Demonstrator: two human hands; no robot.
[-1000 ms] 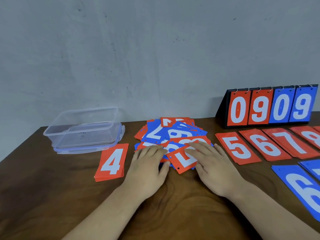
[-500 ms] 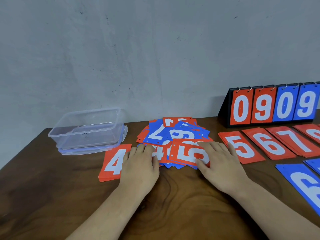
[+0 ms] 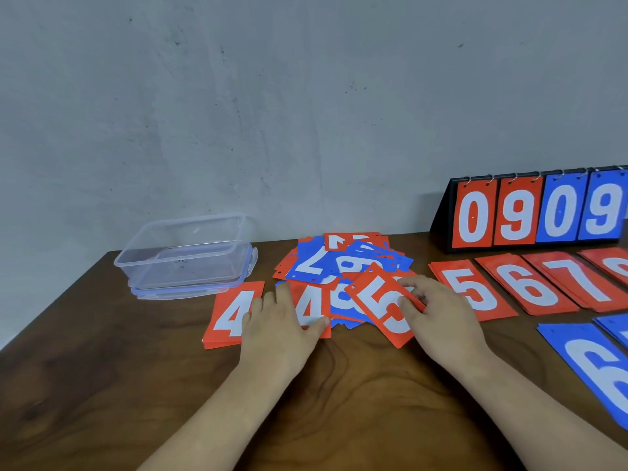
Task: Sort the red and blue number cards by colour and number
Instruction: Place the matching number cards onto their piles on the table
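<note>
Right hand (image 3: 441, 317) pinches red 5 card (image 3: 377, 300); left hand (image 3: 282, 331), fingers flat, apparently presses red 4 card (image 3: 311, 305).

Comprises a left hand (image 3: 278, 331) and a right hand (image 3: 438, 321), each continuing behind the wrist into a forearm. Bare throughout: uncovered from the fingertips, back over the knuckles and wrist, and along the left forearm (image 3: 234, 413) and right forearm (image 3: 537, 419) to the lower edge of view. Shows fingers (image 3: 283, 294) and a thumb on the left hand, all with rounded tips. Shows the right hand's fingers (image 3: 424, 290) smeared by motion blur; cannot be counted reliably. Broadens gradually behind each wrist. Cannot resolve nails or creases at either set of fingertips.
</note>
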